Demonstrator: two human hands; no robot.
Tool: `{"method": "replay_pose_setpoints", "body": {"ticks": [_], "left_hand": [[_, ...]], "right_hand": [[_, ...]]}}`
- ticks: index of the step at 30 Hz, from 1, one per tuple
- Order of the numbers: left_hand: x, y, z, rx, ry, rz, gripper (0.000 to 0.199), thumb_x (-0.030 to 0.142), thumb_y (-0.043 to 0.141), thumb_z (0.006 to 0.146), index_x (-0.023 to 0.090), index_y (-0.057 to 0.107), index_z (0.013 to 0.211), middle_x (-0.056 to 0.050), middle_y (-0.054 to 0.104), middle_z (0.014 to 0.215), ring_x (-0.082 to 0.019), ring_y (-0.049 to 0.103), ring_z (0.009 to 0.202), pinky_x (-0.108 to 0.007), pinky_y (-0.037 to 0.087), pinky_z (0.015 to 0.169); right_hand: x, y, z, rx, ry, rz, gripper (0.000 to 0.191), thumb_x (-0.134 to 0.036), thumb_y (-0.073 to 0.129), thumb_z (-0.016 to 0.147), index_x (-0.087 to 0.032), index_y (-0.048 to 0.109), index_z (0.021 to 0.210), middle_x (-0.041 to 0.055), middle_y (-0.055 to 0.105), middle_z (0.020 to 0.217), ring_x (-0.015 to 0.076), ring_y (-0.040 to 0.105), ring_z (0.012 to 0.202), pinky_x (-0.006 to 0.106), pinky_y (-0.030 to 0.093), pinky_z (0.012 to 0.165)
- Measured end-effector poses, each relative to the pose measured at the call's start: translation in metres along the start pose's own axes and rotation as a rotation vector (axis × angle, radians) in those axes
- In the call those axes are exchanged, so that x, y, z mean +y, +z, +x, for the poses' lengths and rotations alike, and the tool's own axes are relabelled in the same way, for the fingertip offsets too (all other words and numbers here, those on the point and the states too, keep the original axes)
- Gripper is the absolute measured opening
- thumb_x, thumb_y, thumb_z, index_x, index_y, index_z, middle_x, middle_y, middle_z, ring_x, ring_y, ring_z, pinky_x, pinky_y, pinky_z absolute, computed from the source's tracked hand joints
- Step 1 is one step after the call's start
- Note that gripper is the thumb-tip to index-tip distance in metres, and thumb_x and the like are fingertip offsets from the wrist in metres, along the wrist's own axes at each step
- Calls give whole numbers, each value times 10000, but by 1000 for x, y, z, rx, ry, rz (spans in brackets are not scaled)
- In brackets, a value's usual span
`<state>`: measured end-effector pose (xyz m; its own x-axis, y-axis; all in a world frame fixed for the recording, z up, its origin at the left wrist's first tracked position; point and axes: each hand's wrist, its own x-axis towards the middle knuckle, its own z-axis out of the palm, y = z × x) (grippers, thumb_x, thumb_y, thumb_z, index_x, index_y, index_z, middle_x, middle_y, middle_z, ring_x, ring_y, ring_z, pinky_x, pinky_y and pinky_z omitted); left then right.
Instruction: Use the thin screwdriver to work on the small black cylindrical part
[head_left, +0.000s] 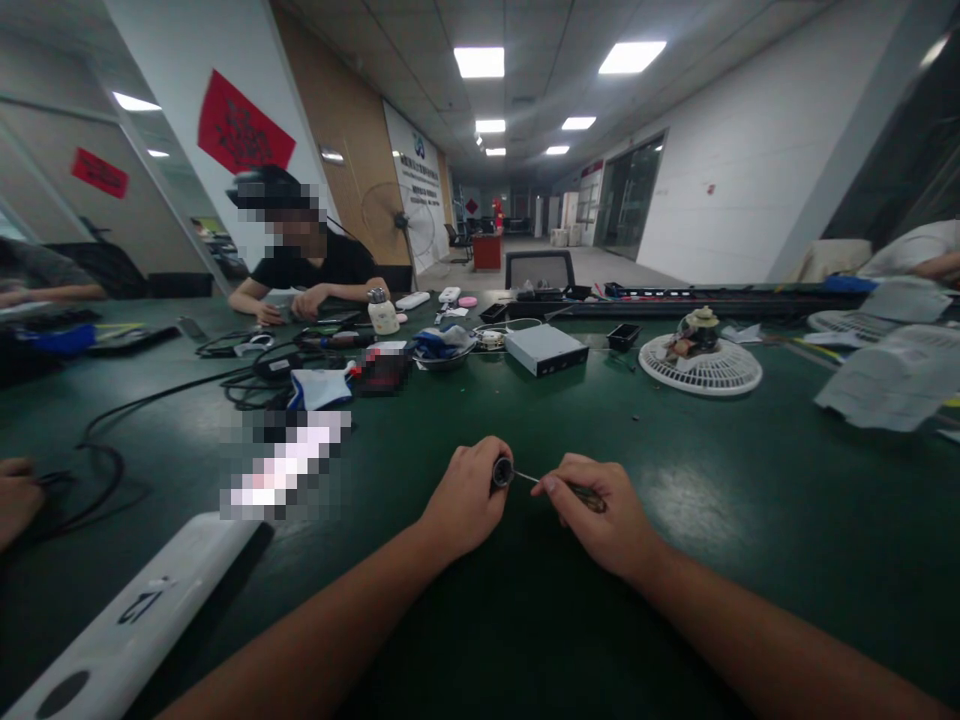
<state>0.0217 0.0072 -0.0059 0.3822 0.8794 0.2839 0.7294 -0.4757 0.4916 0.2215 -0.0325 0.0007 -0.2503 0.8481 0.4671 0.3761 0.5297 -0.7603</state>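
Screwdriver [574,489], thin-shafted, sat pinched in the right hand [592,517], its tip at a dark cylinder [502,471] clenched in the left hand [465,497]; one slip under pressure could stab that palm.

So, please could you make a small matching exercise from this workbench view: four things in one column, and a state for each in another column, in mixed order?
Things:
1 left hand
2 right hand
3 round white fan grille
4 grey metal box

States:
A lies left of the grille
B grips a dark cylinder
C carries a dark part on top
D pinches a thin metal rod

Pairs: 1-B, 2-D, 3-C, 4-A
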Motion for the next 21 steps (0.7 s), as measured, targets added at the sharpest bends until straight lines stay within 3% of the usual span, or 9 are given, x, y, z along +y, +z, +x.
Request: {"method": "replay_pose_setpoints", "body": {"ticks": [9,16,21], "left_hand": [[-1,-2,1,-33,-23,40,209,91,516,831,205,537,1005,-43,627,1022,-206,554,892,-341,418,797],[-1,1,1,15,-7,34,162,120,518,864,210,542,996,-37,626,994,-210,557,892,-340,414,795],[1,0,1,-12,11,35,160,125,509,866,207,541,1000,-36,625,997,-211,551,900,-353,412,836]], "right_hand": [[1,3,2,-93,-34,124,220,-353,586,948,-247,730,1077,32,653,846,164,612,755,296,486,702],[-1,2,3,-42,-9,76,231,-302,514,987,-214,721,936,14,657,764,161,627,747,288,470,713],[-1,3,4,-3,-39,82,204,-296,524,981,-220,713,975,22,682,817,169,629,792,294,471,735]]}}
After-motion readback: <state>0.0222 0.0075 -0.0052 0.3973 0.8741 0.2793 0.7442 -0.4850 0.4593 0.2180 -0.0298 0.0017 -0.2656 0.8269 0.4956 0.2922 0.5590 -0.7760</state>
